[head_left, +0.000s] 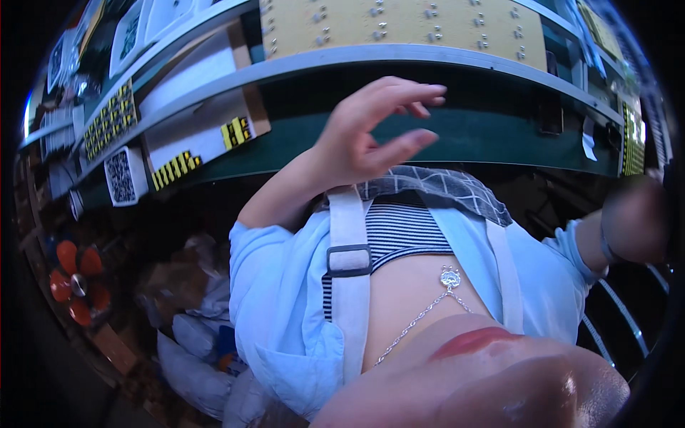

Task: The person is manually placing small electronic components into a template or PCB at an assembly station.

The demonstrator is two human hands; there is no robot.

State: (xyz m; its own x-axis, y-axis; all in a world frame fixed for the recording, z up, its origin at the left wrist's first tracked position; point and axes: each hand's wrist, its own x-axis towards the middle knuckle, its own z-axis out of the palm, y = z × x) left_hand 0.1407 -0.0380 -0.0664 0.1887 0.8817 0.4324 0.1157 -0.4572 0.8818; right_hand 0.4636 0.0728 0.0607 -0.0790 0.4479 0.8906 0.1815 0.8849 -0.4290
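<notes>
My left hand (378, 128) is raised in front of my chest, over the edge of the dark green table (457, 135). Its thumb and fingers are apart, and nothing lies between them. Beyond it, above a pale metal rail (421, 52), sits a yellowish board (403, 28) with pairs of small metal pieces in rows. My right hand (638, 221) is at the far right rim, dark and blurred. Its fingers cannot be made out, nor whether it holds anything. Nearest to it is a yellow-and-black strip of parts (633, 139).
On the left are yellow-and-black blocks (175, 170) on a white board (189, 107), and a white tray (135, 198) of small dark pieces. A dark flat object (550, 114) and a white paper strip (589, 139) lie at right. An orange-bladed fan (78, 284) and plastic bags (189, 364) are lower left.
</notes>
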